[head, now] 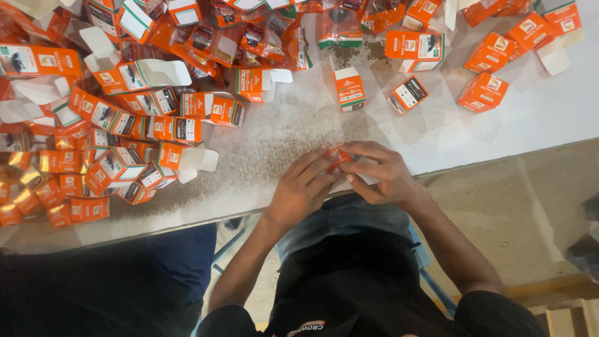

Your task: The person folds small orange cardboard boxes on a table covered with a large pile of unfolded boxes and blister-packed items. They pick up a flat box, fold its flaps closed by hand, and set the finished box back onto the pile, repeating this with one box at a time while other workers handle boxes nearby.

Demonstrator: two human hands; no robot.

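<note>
Orange box [337,156] sits pinched between both hands [340,175] at the near table [281,143] edge, fingers closed round it; steady pressure on the flaps would suit.

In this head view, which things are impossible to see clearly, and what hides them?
- Small orange box: mostly covered by the left hand and right hand; open or closed, cannot tell.
- Right fingertips: tucked under the box and hand.
- Pile of orange boxes: cut off by the left and top edges.
- Box contents: too small and blurred.
- Table: right part cut off by the edge.
</note>
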